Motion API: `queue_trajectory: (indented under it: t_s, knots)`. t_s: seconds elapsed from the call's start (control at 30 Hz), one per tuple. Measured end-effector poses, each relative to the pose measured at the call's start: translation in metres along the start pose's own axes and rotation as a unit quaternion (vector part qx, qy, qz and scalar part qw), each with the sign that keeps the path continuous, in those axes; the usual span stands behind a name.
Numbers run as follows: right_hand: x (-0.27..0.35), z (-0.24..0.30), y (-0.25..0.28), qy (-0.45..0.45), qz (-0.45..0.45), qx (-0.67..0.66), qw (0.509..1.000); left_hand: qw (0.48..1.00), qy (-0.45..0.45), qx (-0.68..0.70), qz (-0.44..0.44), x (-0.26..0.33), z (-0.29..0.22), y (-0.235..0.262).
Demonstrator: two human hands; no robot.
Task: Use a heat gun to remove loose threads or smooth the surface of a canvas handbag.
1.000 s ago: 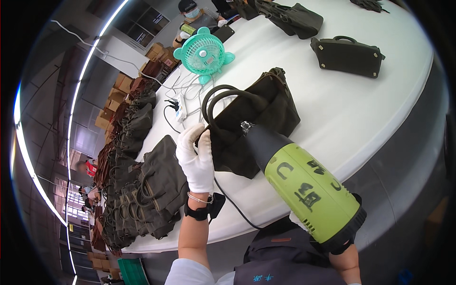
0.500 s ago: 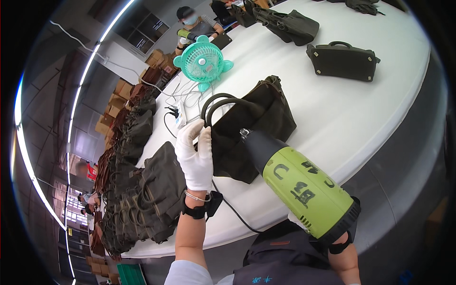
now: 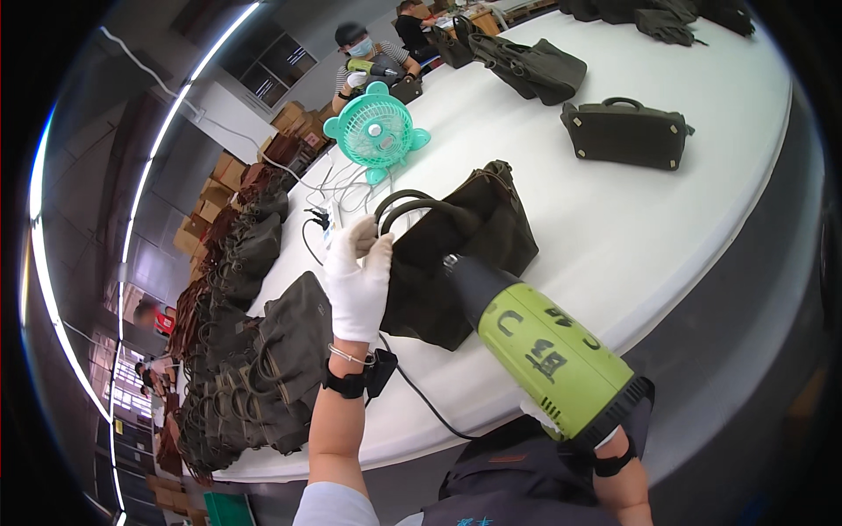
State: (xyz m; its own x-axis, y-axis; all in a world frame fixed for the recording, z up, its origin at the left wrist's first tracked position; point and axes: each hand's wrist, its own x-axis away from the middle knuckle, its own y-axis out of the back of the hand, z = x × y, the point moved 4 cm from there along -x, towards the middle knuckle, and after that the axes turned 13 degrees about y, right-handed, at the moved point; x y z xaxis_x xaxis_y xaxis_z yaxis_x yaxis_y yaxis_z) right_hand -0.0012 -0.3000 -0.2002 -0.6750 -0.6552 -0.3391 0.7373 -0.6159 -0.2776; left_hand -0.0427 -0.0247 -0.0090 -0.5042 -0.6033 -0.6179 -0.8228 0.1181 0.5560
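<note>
My left hand (image 3: 358, 287), in a white glove, pinches a handle of a dark olive handbag (image 3: 491, 219) at its near left end. The bag lies tilted on the white table, its two rounded handles toward the left. In my right hand (image 3: 537, 419) is a lime-green heat gun (image 3: 553, 364) with black markings and a black nose cone. Its metal nozzle points up and left at the bag's side, close to it. Most of the right hand is hidden beneath the gun's body; only some white glove and the wrist show.
A mint-green fan (image 3: 375, 130) stands beyond the bag, near tangled cables and a power strip (image 3: 329, 223). Dark bags (image 3: 263, 377) are piled along the left table edge. Another handbag (image 3: 627, 133) lies at the right. Across the table, a masked person (image 3: 364, 53) holds a similar heat gun.
The view has shifted slightly, so the fan and the handbag sit lower in it. My left hand keeps its hold on the handle, and the heat gun stays aimed at the bag.
</note>
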Motion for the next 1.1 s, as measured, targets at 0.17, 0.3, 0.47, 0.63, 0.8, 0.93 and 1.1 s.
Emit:
queue_trajectory:
  t_s: [0.17,0.3,0.47,0.63,0.8,0.93,1.1]
  knots:
    - [-0.007,0.043,-0.001,0.123,0.082,0.299,0.943,0.967,0.141,0.047,0.209,-0.014,-0.003,-0.028]
    - [0.004,0.042,-0.004,0.077,0.065,0.265,0.959,0.928,0.199,0.117,0.291,-0.034,0.035,-0.033]
    - [0.006,0.057,-0.012,-0.043,0.04,0.027,0.998,0.894,0.259,0.057,0.36,-0.029,0.035,-0.022]
    - [0.004,0.068,-0.022,0.004,0.075,0.1,0.992,0.88,0.26,0.056,0.393,-0.026,0.032,-0.019]
    - [0.006,0.08,-0.03,0.056,0.093,0.171,0.979,0.893,0.231,0.0,0.387,-0.03,0.038,-0.021]
    - [0.007,0.088,-0.035,0.097,0.101,0.227,0.964,0.876,0.28,0.026,0.393,-0.032,0.061,-0.033]
    - [0.009,0.096,-0.039,0.143,0.109,0.292,0.939,0.889,0.259,0.027,0.377,-0.033,0.084,-0.045]
